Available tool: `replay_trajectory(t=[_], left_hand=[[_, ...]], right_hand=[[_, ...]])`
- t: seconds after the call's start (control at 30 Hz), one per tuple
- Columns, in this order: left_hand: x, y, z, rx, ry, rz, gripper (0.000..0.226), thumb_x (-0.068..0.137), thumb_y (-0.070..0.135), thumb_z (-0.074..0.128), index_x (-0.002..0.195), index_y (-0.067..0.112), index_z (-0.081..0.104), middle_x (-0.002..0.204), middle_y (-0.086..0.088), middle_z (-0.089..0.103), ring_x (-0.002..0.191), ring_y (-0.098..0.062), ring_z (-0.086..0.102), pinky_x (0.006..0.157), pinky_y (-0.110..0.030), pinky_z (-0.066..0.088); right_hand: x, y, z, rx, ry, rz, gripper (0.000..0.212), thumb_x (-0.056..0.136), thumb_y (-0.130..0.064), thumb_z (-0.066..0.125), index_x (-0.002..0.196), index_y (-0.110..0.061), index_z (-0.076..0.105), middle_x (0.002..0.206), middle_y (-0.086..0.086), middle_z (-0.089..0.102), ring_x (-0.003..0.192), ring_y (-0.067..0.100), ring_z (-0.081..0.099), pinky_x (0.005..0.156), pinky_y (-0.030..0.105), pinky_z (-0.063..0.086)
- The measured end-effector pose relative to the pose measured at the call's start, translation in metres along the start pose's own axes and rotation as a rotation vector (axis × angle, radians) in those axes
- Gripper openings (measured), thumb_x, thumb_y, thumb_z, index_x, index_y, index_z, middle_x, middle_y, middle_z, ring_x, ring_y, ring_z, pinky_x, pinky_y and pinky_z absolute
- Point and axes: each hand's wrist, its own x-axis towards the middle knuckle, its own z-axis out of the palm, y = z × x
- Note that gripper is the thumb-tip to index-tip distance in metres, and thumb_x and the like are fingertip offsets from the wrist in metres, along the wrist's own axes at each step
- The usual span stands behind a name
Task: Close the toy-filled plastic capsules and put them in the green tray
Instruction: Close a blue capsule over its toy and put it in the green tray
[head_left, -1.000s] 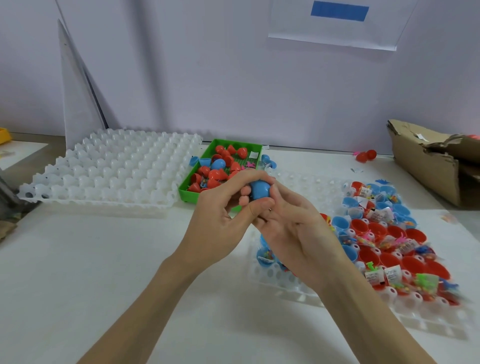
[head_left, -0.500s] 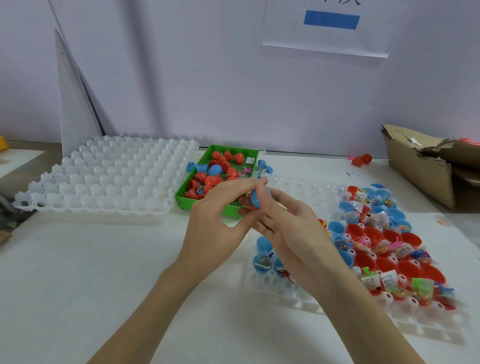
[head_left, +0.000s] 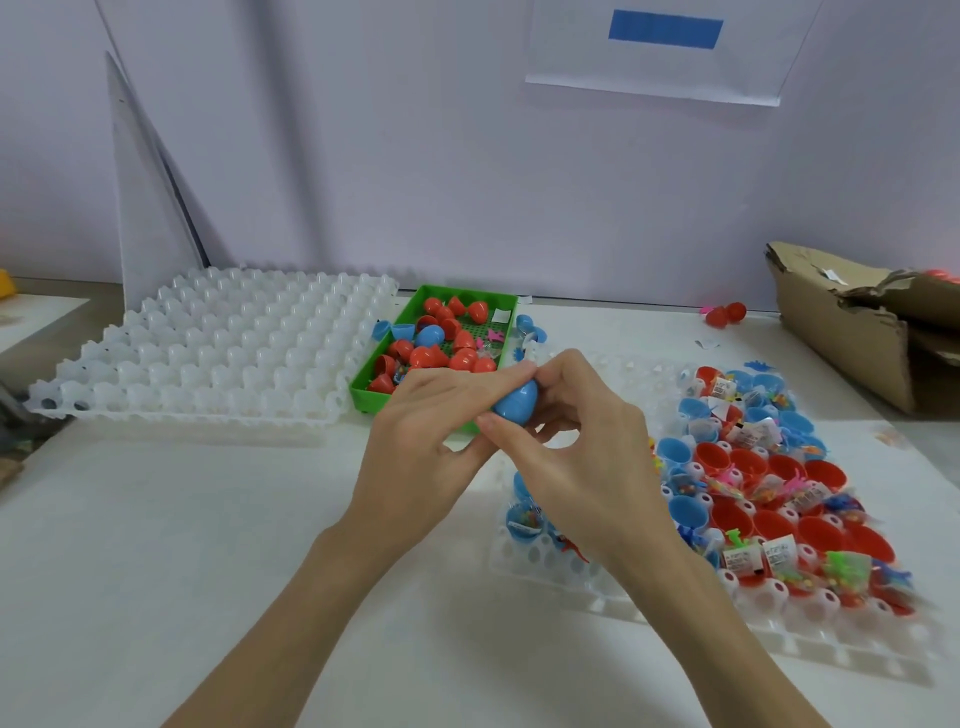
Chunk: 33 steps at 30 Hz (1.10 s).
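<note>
Setting: white table (head_left: 156, 545) set against a pale lilac wall, with a paper sheet bearing a blue rectangle (head_left: 665, 28) pinned high on the wall.
Far left: white cellular tray (head_left: 208, 353), its cups bare, with a white board leaning on the wall behind it.
Left of centre: green tray (head_left: 371, 397) just beside the cellular tray, holding many red capsules (head_left: 431, 356) and one blue one; a few loose blue halves lie at its outer edges.
Left hand (head_left: 421, 457): raised above the table in front of the green tray, thumb and fingers curled round the blue capsule (head_left: 514, 404).
Blue capsule: pinched between both hands, near the green tray's front corner, tilted; whether its halves are fully seated I cannot tell.
Right hand (head_left: 582, 467): pressed against the left, fingertips gripping the same capsule from the other side.
Right: clear cellular tray (head_left: 779, 644) carrying open red and blue capsule halves (head_left: 727, 457) filled with small bagged toys.
Far right: torn cardboard box (head_left: 852, 322); a red capsule lies on the table near it.
</note>
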Motion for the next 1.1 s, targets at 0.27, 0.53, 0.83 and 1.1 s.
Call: replay_trajectory(t=[0.27,0.53,0.83,1.1], left_hand=[[0.002,0.002,0.004,0.148,-0.006,-0.008,0.042,0.089,0.027,0.077,0.129,0.015,0.073,0.120,0.006,0.075,0.113,-0.010,0.067,0.097,-0.036,0.051],[0.004,0.002,0.001,0.174,-0.037,-0.026,0.056,0.091,0.043,0.070,0.140,0.016,0.065,0.122,0.008,0.072,0.117,-0.014,0.063,0.100,-0.038,0.050],[0.007,0.009,-0.005,0.126,-0.006,-0.105,0.040,0.104,0.040,0.051,0.129,0.014,0.069,0.118,0.010,0.067,0.115,-0.003,0.055,0.107,-0.014,0.035],[0.009,0.005,-0.008,0.168,-0.011,-0.081,0.033,0.103,0.032,0.052,0.110,0.009,0.075,0.103,0.003,0.072,0.098,-0.017,0.065,0.091,-0.034,0.050]], right_hand=[[0.006,0.006,-0.008,-0.011,-0.101,0.072,0.033,0.083,-0.037,0.082,0.109,-0.030,0.062,0.091,-0.022,0.068,0.089,-0.002,0.066,0.076,0.012,0.052],[0.004,0.001,-0.002,0.089,-0.023,0.159,0.017,0.092,-0.031,0.074,0.108,-0.029,0.068,0.094,-0.017,0.072,0.091,0.002,0.070,0.077,0.015,0.056],[0.109,0.005,-0.119,1.516,0.385,0.639,0.027,0.105,-0.010,0.045,0.115,0.010,0.060,0.112,0.023,0.067,0.084,0.026,0.069,0.065,0.026,0.056],[0.123,0.062,-0.164,0.537,0.202,0.657,0.028,0.106,-0.019,0.050,0.119,0.000,0.065,0.119,0.010,0.072,0.090,0.015,0.073,0.073,0.022,0.055]])
